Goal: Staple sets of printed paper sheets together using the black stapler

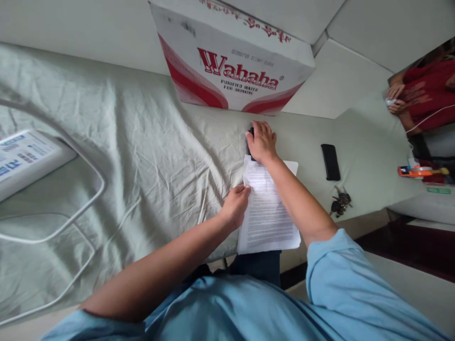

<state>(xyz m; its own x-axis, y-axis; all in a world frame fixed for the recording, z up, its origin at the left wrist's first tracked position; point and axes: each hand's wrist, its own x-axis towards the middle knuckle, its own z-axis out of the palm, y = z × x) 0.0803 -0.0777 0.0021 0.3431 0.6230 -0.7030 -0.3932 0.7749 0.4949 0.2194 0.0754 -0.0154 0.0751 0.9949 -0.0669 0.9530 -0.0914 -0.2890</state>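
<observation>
My right hand covers most of a small dark object above the printed sheet on the bed; fingers curled over it, though I cannot tell whether they grip. My left hand, arm outstretched, presses the sheet's left edge, fingers flat.

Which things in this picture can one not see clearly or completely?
Head view:
- Dark object: mostly hidden under the right hand; its kind is unclear.
- Printed paper: text too small to read; the right forearm crosses it, the left hand covers its edge.
- Another person: cut off by the right edge.
</observation>
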